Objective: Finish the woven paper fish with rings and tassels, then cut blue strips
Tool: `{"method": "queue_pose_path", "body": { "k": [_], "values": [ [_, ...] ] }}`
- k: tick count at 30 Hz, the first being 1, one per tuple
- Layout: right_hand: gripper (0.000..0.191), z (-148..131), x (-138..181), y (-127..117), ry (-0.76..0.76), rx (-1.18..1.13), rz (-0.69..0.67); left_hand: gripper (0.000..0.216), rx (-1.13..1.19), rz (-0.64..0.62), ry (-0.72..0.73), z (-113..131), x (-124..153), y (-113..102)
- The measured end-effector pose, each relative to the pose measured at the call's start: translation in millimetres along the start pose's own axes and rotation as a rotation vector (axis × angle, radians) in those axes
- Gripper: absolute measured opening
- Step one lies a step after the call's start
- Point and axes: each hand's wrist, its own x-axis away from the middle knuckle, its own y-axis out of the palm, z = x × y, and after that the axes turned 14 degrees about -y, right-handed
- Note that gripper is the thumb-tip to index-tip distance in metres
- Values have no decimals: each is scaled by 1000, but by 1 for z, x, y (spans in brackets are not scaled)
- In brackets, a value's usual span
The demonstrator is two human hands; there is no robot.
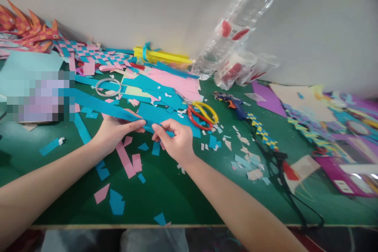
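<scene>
A long blue paper strip (97, 103) stretches from the far left toward the middle, above the green table. My left hand (119, 128) pinches it near its right end between thumb and fingers. Close beside it, my right hand (175, 138) pinches the end of the strip with thumb and forefinger; the other fingers curl under. Just behind my hands lie a wider blue paper sheet (183, 122) and scissors (203, 115) with red and yellow handles. A roll of clear tape (108, 87) lies further back to the left. Blue and pink paper scraps (126, 161) are scattered below my hands.
A large plastic bottle (230, 31) and plastic cups (236, 69) stand against the wall. A glue gun (236, 108) with a black cord (283, 173) lies right. Woven paper pieces (91, 53) and a yellow paper bundle (165, 56) lie at the back. A magenta case (333, 175) sits far right.
</scene>
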Motion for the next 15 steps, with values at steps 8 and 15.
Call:
{"method": "queue_pose_path", "body": {
  "k": [8,15],
  "values": [
    [29,1,0,-1,-49,4,3,23,41,-34,-26,0,-1,-2],
    [32,2,0,-1,-65,73,21,19,-13,-33,-47,3,1,-2]
  ]
}}
